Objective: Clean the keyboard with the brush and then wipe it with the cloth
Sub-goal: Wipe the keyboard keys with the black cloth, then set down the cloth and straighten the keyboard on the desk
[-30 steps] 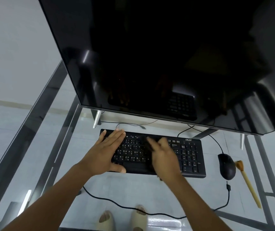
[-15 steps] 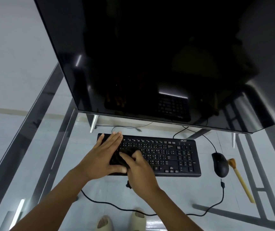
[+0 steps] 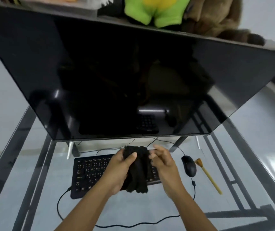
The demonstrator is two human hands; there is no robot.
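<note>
Left hand (image 3: 121, 170) grip closed around the bunched black cloth (image 3: 137, 172), lifted above the keyboard (image 3: 91, 172), likely to refold for wiping. Right hand (image 3: 164, 164) fingers half-curled beside cloth, contact unclear. Brush (image 3: 207, 175) parked on the table (image 3: 33, 189) right of the mouse (image 3: 189, 165), apparently done with.

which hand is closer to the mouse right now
Right. The right hand hovers over the keyboard's right end, just beside the mouse; the left hand grips the black cloth farther left.
</note>
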